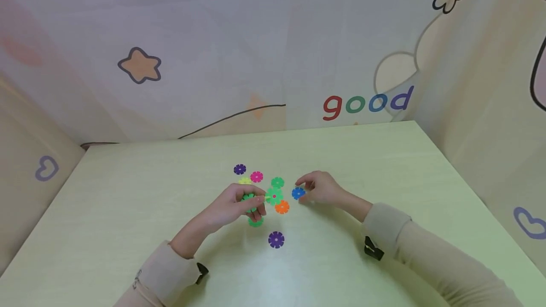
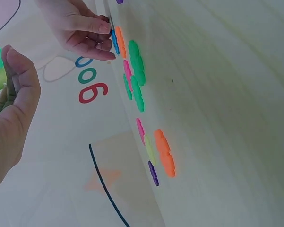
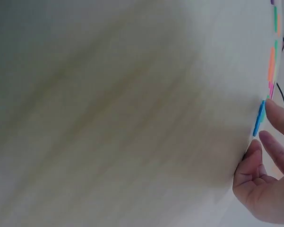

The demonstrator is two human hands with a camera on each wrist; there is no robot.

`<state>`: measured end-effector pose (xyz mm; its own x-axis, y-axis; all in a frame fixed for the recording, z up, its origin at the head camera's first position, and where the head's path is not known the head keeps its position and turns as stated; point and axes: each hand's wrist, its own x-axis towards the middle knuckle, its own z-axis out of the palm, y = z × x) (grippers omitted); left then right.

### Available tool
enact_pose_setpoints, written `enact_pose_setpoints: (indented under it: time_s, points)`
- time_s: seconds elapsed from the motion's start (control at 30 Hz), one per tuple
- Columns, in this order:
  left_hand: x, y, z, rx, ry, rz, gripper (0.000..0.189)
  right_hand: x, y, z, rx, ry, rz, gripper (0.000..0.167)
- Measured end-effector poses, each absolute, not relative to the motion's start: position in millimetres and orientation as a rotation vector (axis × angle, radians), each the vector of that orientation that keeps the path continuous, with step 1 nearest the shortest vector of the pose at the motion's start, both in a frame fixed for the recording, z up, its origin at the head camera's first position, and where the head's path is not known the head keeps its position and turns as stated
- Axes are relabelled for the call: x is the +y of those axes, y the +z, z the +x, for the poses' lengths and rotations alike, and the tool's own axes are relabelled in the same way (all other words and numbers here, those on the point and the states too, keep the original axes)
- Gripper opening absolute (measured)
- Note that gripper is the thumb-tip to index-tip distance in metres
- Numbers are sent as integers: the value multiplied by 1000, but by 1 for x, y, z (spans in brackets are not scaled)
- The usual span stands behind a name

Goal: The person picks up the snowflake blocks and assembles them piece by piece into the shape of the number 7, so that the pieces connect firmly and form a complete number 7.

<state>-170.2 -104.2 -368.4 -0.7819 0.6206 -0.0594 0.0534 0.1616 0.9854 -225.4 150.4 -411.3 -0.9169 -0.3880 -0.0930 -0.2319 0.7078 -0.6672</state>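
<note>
In the head view, the left hand [image 1: 232, 206] bends its thumb and fingers round a green, notched, plastic-looking disc [image 1: 248, 197], with a slim yellow piece [image 1: 268, 197] showing at the thumb tip. The thumb in front and fingers behind presumably keep this small cluster steady. Just past the fingertips is a green notched disc with a pink centre [image 1: 277, 197]; whether the hand bears it I cannot tell. The right hand [image 1: 323, 188] has thumb and forefinger parted on either side of a flat blue notched disc [image 1: 297, 194], a spacing that seems to suit taking a thin piece by its rim. Loose discs, among them an orange notched one [image 1: 281, 208] and a purple notched one [image 1: 274, 240], lie flat on the pale, smooth table [image 1: 149, 193], near enough to suit both hands.

In the left wrist view, the held cluster shows yellow between green parts, raised clear of the tabletop, perhaps to keep it off the loose discs. A larger-looking orange disc [image 2: 164, 153] lies below.

In the right wrist view, the blue disc appears edge-on at table level, between thumb and forefinger. I cannot tell whether they grip it. The other fingers fold inward, likely to stay out of the way.
</note>
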Motion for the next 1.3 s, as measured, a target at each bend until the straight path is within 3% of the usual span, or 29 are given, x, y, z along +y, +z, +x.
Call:
enact_pose_setpoints:
  time_s: [0.57,1.0,1.3]
  points:
    - [-103,-366,-168,1996,1652,660,27,157,-408,-225,2524,-1158,-434,12]
    - [-102,-366,-169,2028,1657,672,30,161,-395,-208,2336,-1402,-368,17]
    - [-103,-366,-168,2048,1657,719,21,159,-381,-193,2291,-1555,-412,17]
